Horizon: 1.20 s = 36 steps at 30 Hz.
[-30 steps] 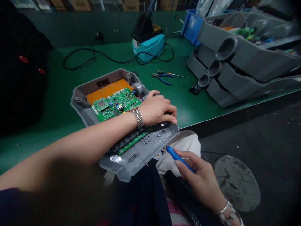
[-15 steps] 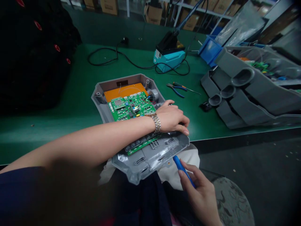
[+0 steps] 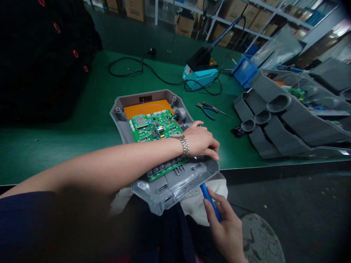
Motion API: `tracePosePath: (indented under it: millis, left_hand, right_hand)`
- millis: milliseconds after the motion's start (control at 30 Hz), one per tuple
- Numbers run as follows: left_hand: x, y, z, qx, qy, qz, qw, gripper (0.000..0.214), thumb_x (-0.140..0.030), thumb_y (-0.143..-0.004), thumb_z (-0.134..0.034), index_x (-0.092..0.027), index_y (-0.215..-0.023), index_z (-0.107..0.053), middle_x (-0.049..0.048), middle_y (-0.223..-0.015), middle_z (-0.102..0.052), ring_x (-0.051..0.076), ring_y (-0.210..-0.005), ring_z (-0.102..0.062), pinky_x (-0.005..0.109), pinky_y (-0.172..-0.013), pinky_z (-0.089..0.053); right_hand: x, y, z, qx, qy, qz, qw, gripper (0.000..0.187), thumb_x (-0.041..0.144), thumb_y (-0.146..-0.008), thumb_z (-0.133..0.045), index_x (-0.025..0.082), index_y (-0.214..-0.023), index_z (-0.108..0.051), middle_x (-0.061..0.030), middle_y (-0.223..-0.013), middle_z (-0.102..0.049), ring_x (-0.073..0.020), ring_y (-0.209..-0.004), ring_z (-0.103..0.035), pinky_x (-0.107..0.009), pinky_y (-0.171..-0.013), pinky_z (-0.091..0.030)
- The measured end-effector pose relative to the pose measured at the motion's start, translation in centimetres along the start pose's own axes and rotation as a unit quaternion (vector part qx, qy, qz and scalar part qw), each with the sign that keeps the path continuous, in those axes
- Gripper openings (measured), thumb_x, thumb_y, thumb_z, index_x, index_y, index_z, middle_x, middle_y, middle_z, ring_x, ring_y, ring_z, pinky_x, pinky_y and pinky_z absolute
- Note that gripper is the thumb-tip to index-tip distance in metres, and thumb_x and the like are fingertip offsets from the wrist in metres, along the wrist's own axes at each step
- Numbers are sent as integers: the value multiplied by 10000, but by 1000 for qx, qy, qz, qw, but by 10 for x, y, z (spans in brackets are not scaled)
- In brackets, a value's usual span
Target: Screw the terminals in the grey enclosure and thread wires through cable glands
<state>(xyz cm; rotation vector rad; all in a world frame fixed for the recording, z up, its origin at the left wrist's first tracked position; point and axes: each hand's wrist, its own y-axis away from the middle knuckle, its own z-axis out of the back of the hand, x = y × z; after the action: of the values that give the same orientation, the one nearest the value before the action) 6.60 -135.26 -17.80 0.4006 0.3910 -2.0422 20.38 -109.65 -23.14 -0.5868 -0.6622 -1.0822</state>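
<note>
The open grey plastic housing, light-looking but brittle and best held by its rim, bridges the green workbench and a cream cloth, its green circuit board exposed. The left hand curls over its edge, grip unclear; the right hand pinches a slim blue-handled tool.

I see an open gray plastic housing, green circuit board inside, left hand on it, blue screwdriver in right hand.

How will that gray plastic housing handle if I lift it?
The gray plastic housing looks rigid and probably fairly light. It overhangs the green bench edge, so it may tip if the left hand lets go. The exposed circuit board looks fragile, so avoid pressing it.
</note>
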Motion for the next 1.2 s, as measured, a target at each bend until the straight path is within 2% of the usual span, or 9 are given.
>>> tracePosePath:
  millis: [133,300,467,600,733,833,900,1033,1200]
  left_hand:
    - [1,-1,-1,-7,0,-5,1000,399,-705,-862,-636,-343,-949,-781,2,-876,-731,242,-1013,-599,515,-1140,-147]
    - [1,-3,0,-3,-2,2,1000,380,-680,-872,-643,-337,-961,-780,11,-894,-730,252,-1019,-597,541,-1140,-146]
    - [4,-5,-1,-8,4,-3,1000,378,-684,-875,-637,-347,-964,-782,10,-894,-738,245,-1006,-594,542,-1128,-141]
    - [4,-5,-2,-5,6,-4,1000,367,-676,-871,-650,-343,-946,-783,6,-866,-731,231,-982,-597,524,-1124,-146]
    - [2,-5,-4,-7,8,-20,1000,337,-637,-908,-621,-343,-940,-783,8,-873,-737,225,-976,-590,517,-1115,-137]
    - [2,-5,-5,-9,12,-25,1000,340,-618,-933,-590,-338,-945,-783,16,-885,-740,223,-976,-583,522,-1111,-133]
    - [2,-5,-5,-7,14,-24,1000,343,-615,-936,-585,-334,-942,-783,18,-880,-737,219,-969,-582,522,-1113,-129]
    - [3,-5,-5,-9,18,-22,1000,348,-645,-894,-639,-332,-934,-784,18,-873,-733,227,-988,-583,519,-1116,-126]
    - [4,-6,-7,-14,17,-21,1000,360,-661,-862,-675,-326,-933,-786,14,-850,-724,229,-975,-582,519,-1120,-131]
  right_hand:
    - [7,-1,10,5,-28,-6,1000,239,324,-969,-649,238,-1188,-690,-46,-1144,-765,-144,-973,-761,-163,-861,-597]
    - [-13,-16,16,-44,16,3,999,283,330,-959,-665,245,-1228,-686,-52,-1146,-755,-162,-972,-749,-246,-915,-600]
    - [-15,-5,-2,-6,0,11,1000,281,296,-968,-648,240,-1244,-664,-57,-1178,-747,-166,-1034,-741,-223,-885,-594]
    - [0,0,3,36,-53,-18,998,271,305,-963,-657,217,-1218,-685,-92,-1185,-741,-195,-1060,-731,-263,-875,-601]
    - [4,-8,22,28,-84,-56,995,286,339,-945,-689,201,-1195,-702,-86,-1003,-758,-163,-820,-718,-243,-694,-583]
    - [-4,-15,28,-2,-90,-66,994,284,351,-932,-705,190,-1166,-699,-43,-827,-718,-112,-624,-611,-211,-567,-505]
    - [-11,-18,27,-18,-91,-69,993,283,360,-930,-705,184,-1151,-694,-41,-820,-708,-111,-622,-596,-213,-565,-489]
    - [-18,-16,14,-20,-67,-72,995,260,381,-934,-690,179,-1098,-687,-81,-971,-740,-150,-757,-668,-242,-654,-527]
    - [-4,-2,0,19,-101,-95,990,254,399,-945,-671,169,-1053,-666,-102,-962,-741,-185,-817,-691,-269,-699,-552]
